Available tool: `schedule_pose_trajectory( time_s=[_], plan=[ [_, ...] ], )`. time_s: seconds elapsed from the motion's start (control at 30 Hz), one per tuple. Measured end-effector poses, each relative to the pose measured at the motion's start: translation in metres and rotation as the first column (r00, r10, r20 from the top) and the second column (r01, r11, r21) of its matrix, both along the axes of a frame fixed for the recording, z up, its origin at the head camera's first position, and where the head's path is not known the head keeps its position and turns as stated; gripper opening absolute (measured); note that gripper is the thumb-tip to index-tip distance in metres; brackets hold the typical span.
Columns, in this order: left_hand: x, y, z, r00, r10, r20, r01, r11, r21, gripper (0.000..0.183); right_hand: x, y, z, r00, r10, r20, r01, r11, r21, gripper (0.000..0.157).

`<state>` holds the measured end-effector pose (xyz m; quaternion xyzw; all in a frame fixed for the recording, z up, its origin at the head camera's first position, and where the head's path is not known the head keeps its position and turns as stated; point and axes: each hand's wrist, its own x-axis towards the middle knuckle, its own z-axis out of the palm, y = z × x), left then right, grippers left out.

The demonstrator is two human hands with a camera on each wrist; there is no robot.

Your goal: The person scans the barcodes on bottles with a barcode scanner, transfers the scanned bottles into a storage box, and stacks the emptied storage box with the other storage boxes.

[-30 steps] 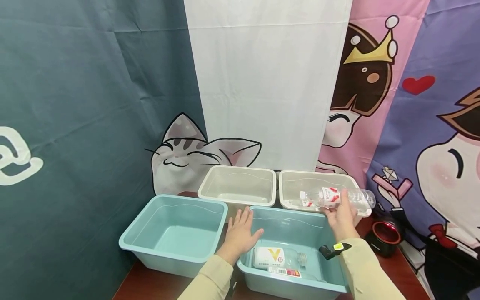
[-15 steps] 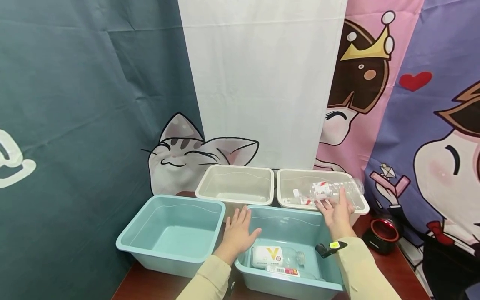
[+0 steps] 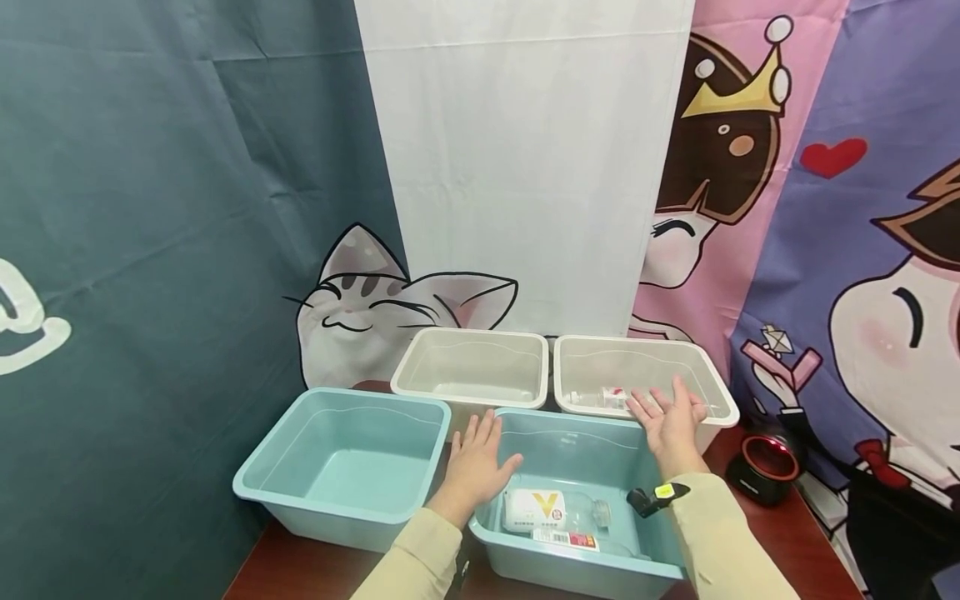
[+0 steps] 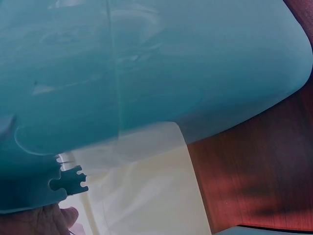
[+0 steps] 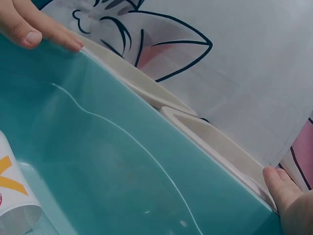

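Observation:
My left hand rests with straight fingers on the left rim of the right-hand blue bin. Inside that bin lie a clear bottle with a yellow V label and a second clear bottle with a red and white label. Above the near rim of the right-hand white bin, my right hand is spread and holds nothing. A clear plastic bottle with a red and white label lies in this white bin; the hand and rim hide the rest of its contents.
Another white bin stands at the back, left of the first. A second blue bin sits at the front left. At the right on the brown table is a round black device with a red glow.
My right hand has let go of a clear bottle with a red and white label, which has dropped into the right-hand white bin. The left hand has stayed on the blue rim.

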<state>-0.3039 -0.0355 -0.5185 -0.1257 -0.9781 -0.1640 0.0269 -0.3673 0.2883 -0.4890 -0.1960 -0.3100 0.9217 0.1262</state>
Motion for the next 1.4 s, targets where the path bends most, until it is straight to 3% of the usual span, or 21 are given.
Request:
schedule_pose_trajectory(
  time_s=[0.4, 0.6, 0.7, 0.8, 0.9, 1.0, 1.17, 1.23, 1.4],
  plan=[
    [-0.001, 0.0, 0.004, 1.0, -0.003, 0.012, 0.003, 1.0, -0.003, 0.079, 0.001, -0.001, 0.001, 0.999, 0.036, 0.005, -0.036, 0.997, 0.075, 0.057],
    [-0.001, -0.001, 0.005, 1.0, 0.001, 0.015, -0.001, 1.0, 0.0, 0.079, 0.0, -0.007, 0.001, 0.997, 0.073, -0.021, -0.068, 0.98, 0.189, 0.036],
    [-0.001, -0.001, 0.004, 1.0, 0.0, 0.016, 0.0, 1.0, -0.003, 0.079, 0.0, -0.012, -0.001, 0.989, 0.142, -0.032, -0.125, 0.941, 0.314, 0.027],
    [-0.001, -0.001, 0.004, 1.0, -0.002, 0.013, 0.002, 1.0, -0.005, 0.079, 0.002, -0.019, -0.004, 0.977, 0.21, -0.023, -0.168, 0.84, 0.515, 0.023],
    [-0.001, -0.002, 0.005, 1.0, -0.001, 0.011, 0.001, 1.0, -0.004, 0.079, 0.004, -0.028, -0.006, 0.967, 0.253, 0.005, -0.184, 0.691, 0.699, 0.022],
    [-0.001, -0.001, 0.004, 1.0, 0.001, 0.013, -0.001, 1.0, -0.003, 0.078, 0.006, -0.035, -0.01, 0.955, 0.295, 0.029, -0.195, 0.551, 0.812, 0.026],
    [0.0, 0.0, 0.003, 1.0, -0.008, 0.019, 0.007, 1.0, 0.013, 0.078, 0.007, -0.043, -0.018, 0.921, 0.388, 0.016, -0.193, 0.421, 0.886, 0.03],
    [0.0, 0.0, 0.002, 1.0, -0.008, 0.018, 0.008, 1.0, 0.013, 0.078, 0.006, -0.046, -0.022, 0.897, 0.442, 0.015, -0.201, 0.377, 0.904, 0.025],
    [0.0, 0.001, 0.003, 1.0, 0.0, 0.015, 0.0, 1.0, 0.003, 0.077, 0.006, -0.055, -0.03, 0.822, 0.565, 0.076, -0.244, 0.228, 0.942, 0.015]
  ],
)
